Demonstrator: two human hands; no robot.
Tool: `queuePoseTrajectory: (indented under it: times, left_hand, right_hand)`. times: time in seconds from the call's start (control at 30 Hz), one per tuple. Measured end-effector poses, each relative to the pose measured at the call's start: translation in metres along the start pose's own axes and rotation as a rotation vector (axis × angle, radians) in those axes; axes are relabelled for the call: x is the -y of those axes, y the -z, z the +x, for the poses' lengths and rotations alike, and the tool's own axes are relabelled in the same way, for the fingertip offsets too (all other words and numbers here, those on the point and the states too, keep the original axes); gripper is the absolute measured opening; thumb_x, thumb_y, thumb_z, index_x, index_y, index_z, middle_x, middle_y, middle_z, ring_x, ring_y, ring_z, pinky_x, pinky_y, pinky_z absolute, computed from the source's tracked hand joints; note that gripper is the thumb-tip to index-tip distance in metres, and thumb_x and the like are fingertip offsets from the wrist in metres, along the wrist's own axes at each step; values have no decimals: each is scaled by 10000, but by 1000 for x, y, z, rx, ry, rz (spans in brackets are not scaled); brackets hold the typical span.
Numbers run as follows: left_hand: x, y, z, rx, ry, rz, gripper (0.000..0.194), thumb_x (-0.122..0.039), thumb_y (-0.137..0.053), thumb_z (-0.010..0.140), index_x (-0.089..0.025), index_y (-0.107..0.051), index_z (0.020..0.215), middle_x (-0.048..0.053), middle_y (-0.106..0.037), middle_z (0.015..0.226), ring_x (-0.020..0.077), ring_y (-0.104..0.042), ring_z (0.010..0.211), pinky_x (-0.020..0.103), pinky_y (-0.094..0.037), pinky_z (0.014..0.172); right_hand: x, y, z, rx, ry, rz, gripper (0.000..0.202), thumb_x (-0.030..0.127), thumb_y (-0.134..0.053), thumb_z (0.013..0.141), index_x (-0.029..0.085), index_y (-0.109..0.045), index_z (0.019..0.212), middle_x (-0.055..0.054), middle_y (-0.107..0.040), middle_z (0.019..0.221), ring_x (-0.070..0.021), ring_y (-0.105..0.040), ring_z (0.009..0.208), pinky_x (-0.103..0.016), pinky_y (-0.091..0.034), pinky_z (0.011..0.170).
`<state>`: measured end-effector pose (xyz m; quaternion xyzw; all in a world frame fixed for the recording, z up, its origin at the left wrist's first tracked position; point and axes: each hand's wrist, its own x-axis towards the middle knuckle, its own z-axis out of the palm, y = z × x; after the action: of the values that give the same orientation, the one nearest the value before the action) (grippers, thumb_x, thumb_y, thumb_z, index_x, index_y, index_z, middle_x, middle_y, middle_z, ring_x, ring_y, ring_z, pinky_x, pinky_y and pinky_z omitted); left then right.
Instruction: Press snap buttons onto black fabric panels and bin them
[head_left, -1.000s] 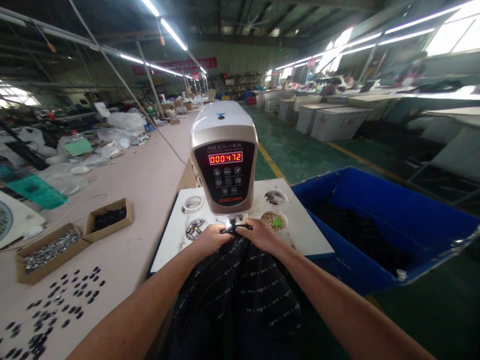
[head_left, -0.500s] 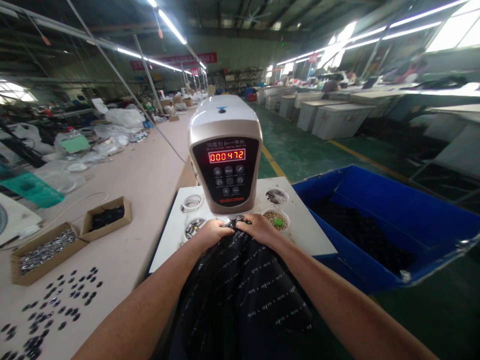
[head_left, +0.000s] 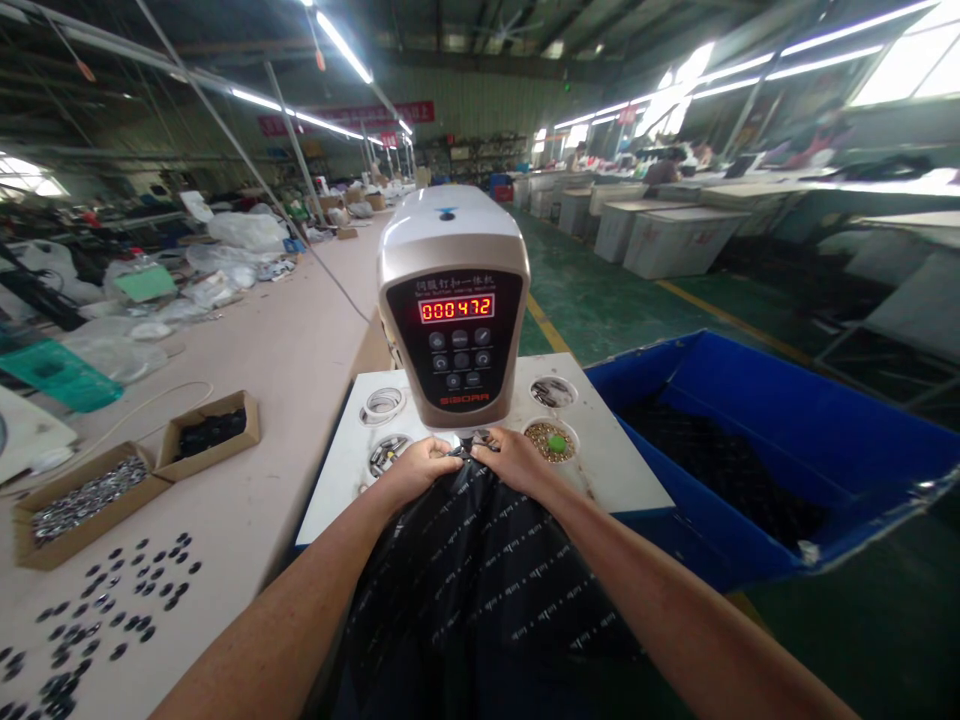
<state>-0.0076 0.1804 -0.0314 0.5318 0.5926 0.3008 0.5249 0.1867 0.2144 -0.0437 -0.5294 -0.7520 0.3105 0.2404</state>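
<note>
As both hands meet at ctr of frame, black printed cloth (head_left: 480,580) hangs from them into lower ctr, its top edge just below the head of the servo button machine (head_left: 450,240). Cloth: slight sheen, slanting rows of small white lettering; gathered nr top, spreading wider twd bottom edge, lowest part lost in shadow. L hand (head_left: 420,470): thumb and fingers pinched narrow on cloth. R hand (head_left: 520,463): same grip, opp. side, close beside L. Cloth-to-machine contact: cannot tell, fingers obscure it. Display (head_left: 457,308) reads 000472, red. White tabletop (head_left: 622,485) has round recesses, one w/ brass-coloured parts (head_left: 540,440) and a green piece (head_left: 556,443). Lower left: dark discs (head_left: 105,600) scattered nr cardboard box (head_left: 105,518) of silvery parts. Right: blue bin (head_left: 795,400) w/ dark cloth (head_left: 712,470).
</note>
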Motion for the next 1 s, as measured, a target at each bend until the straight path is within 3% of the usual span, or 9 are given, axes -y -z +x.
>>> queuePoseTrajectory:
  times: [0.4,1.0]
  left_hand:
    - [3,-2,-3,-23,-37,-3,271,-367,-674,671,-181,-586,846,-6,-625,745,193,-586,739,296,-450,685]
    - [19,-4,5,-47,-45,-22,367,-440,-736,675,-171,-611,891,19,-685,769,192,-638,727,293,-477,676]
  right_hand:
    - [-7,-14,-2,-75,18,-98,208,383,-597,909,197,-680,949,-79,-748,922,-235,-670,870,-273,-371,684]
    - [-10,-14,-3,-64,0,-51,219,411,-614,898,208,-677,951,-70,-745,968,-240,-667,922,-278,-404,741]
